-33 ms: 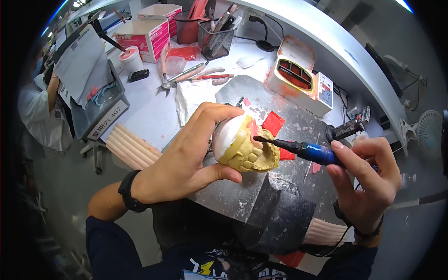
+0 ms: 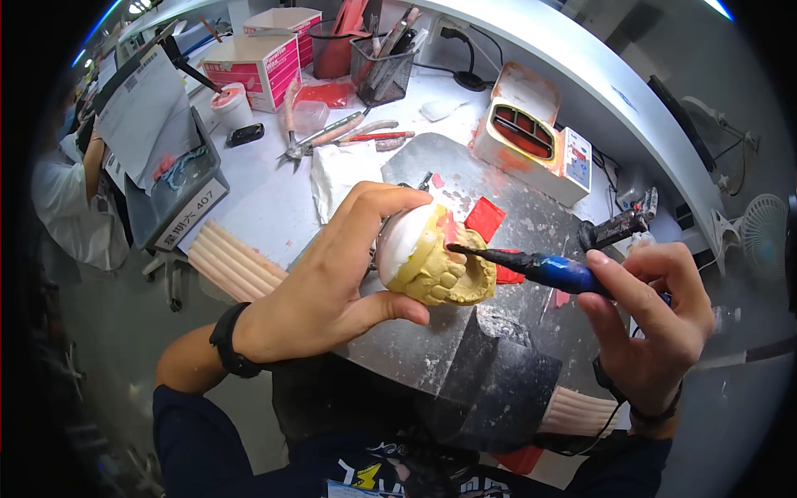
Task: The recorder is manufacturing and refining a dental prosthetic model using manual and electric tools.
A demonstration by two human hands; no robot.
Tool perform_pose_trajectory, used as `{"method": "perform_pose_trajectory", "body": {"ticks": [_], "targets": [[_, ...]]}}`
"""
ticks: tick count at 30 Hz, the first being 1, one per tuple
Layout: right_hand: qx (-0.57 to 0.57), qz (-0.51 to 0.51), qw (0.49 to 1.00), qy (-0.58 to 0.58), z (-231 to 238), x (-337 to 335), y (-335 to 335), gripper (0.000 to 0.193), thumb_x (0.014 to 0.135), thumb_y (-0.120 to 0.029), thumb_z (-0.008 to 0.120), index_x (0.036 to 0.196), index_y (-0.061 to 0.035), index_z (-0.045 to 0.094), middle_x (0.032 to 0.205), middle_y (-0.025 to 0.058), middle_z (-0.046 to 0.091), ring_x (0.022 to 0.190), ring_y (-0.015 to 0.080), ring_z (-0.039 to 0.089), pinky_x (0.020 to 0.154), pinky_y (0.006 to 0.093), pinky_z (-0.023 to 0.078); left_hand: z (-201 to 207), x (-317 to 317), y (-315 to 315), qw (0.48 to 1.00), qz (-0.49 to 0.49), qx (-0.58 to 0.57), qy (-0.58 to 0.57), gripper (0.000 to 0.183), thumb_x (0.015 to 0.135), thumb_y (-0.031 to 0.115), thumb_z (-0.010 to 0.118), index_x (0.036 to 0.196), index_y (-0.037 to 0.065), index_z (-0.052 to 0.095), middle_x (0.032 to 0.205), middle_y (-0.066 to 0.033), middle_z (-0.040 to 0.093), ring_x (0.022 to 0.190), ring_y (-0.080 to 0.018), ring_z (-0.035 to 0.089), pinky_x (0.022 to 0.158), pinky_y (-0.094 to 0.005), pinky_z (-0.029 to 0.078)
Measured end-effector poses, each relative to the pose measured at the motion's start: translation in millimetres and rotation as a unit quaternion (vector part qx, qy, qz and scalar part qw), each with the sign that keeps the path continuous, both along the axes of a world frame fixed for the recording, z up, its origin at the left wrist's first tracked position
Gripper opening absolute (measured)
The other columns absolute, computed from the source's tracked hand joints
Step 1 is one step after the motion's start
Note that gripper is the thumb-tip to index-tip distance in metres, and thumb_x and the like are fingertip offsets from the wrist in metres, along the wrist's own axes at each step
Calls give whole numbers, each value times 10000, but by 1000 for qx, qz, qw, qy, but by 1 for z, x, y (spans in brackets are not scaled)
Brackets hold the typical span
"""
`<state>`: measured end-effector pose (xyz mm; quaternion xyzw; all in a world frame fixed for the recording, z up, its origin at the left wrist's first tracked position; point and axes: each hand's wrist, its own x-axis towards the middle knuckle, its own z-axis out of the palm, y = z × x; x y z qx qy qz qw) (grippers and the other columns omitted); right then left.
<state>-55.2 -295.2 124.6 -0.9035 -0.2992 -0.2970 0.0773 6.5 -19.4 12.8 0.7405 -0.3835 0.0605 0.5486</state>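
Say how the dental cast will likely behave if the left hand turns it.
The cast should stay stiff: it looks like plaster. It is probably rather heavy for its size, given the thick white part behind it. Its teeth might chip if knocked, since they jut out.

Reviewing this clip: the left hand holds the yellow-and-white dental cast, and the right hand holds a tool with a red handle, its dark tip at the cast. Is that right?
Not quite: the handle is blue, not red, as the head view shows. The left hand does hold the dental cast, and the right hand holds the tool, dark tip at the cast.
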Motion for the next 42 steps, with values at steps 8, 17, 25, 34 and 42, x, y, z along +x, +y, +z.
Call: {"method": "perform_pose_trajectory", "body": {"ticks": [8,17,25,34,42], "targets": [[10,-56,997,-47,-9,48,-23,175,783,-121,815,910,-27,741,760,99,572,609,224,582,532,328,440,2,-3,-5,1000,13,15,-15,829,732,248,882,1385,18,426,1285,-170,486,1157,-322,521,953,-389,453],[-142,-181,971,-71,-69,129,-68,91,782,-169,761,838,-100,741,857,49,592,812,235,627,669,386,530,0,-6,-7,999,32,23,-15,804,759,264,865,1388,26,426,1284,-155,478,1110,-297,533,893,-365,470],[-98,-184,972,-103,-51,93,-69,114,822,-168,767,919,-111,750,813,31,582,721,214,618,592,368,486,9,-13,-7,998,32,34,-29,799,758,236,867,1386,24,421,1282,-158,475,1116,-295,520,908,-369,459],[35,-13,999,-13,-5,-6,-18,270,759,-73,833,1022,-51,775,777,69,587,589,155,530,507,276,397,10,-10,-10,997,37,56,-24,808,751,238,872,1386,21,422,1285,-157,470,1087,-287,529,872,-360,479],[18,-9,1000,18,-1,-16,-14,303,720,-113,865,1009,-78,784,806,65,603,606,150,559,512,269,422,6,-9,-11,998,43,45,-30,806,758,271,865,1383,15,426,1279,-155,471,1087,-281,535,860,-350,480]]}}
